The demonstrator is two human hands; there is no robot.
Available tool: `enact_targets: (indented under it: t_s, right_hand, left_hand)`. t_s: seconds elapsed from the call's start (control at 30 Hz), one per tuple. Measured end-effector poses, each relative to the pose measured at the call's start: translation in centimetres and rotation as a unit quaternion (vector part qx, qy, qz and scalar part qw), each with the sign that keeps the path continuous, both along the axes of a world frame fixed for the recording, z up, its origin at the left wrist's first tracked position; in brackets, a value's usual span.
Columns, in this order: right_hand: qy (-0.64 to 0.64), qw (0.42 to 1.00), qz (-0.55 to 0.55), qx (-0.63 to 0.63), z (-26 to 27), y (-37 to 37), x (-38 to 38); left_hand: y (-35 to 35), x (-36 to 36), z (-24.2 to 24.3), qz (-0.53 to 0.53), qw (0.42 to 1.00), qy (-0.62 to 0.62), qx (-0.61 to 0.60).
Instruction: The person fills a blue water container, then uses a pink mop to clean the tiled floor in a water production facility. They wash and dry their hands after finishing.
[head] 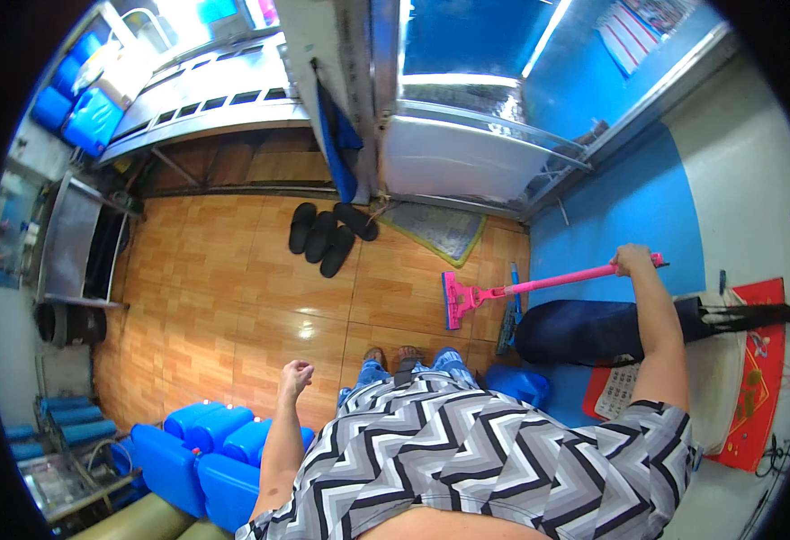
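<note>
Near the top end of a pink sponge mop [570,277], my right hand [631,258] is closed around the handle. The mop slants down to the left, and its flat pink head [459,300] is over the tiled floor to the front right of my feet; whether it touches the tiles is unclear. My left hand [296,378] hangs over the wood-patterned floor [253,324], fingers loosely curled and holding nothing. Close behind the mop head, a blue-handled brush or broom [508,320] leans by the wall, partly hidden by a dark hanging bag [577,331].
Several black slippers [321,236] lie ahead beside a grey doormat [435,226] with a yellow-green edge. Several blue plastic jerrycans [226,459] stand at my left. A metal-framed glass cabinet [462,148] rises beyond the mat. To the far left is a metal stand [71,243].
</note>
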State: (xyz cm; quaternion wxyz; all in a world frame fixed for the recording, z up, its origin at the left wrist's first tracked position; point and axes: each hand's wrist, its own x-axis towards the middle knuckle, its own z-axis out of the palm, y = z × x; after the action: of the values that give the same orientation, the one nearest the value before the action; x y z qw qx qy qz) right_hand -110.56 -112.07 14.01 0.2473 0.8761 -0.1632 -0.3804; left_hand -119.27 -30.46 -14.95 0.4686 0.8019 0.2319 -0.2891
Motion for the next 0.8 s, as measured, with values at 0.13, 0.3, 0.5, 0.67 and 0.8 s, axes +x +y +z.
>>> enact_targets:
  t_s: [0.13, 0.3, 0.5, 0.67, 0.8]
  right_hand:
    - [-0.018, 0.998, -0.047, -0.043, 0.2, -3.2, -1.6]
    - [-0.041, 0.993, -0.059, -0.088, -0.3, -6.5, -3.4]
    - [-0.085, 0.982, -0.033, -0.166, -1.0, -9.0, -5.7]
    - [-0.067, 0.972, 0.014, -0.225, -1.9, -10.1, -6.7]
    - [-0.032, 0.964, -0.041, -0.262, -2.7, -10.8, -7.8]
  left_hand:
    - [0.0, -0.7, 0.5, -0.012, 0.999, 0.030, 0.018]
    - [-0.2, -0.2, 2.0, -0.046, 0.996, 0.062, 0.039]
    - [-0.9, 0.8, 3.1, -0.058, 0.994, 0.056, 0.077]
    - [-0.5, 0.9, 2.9, -0.052, 0.995, 0.025, 0.082]
    - [0.3, 0.4, 3.0, -0.044, 0.994, 0.032, 0.090]
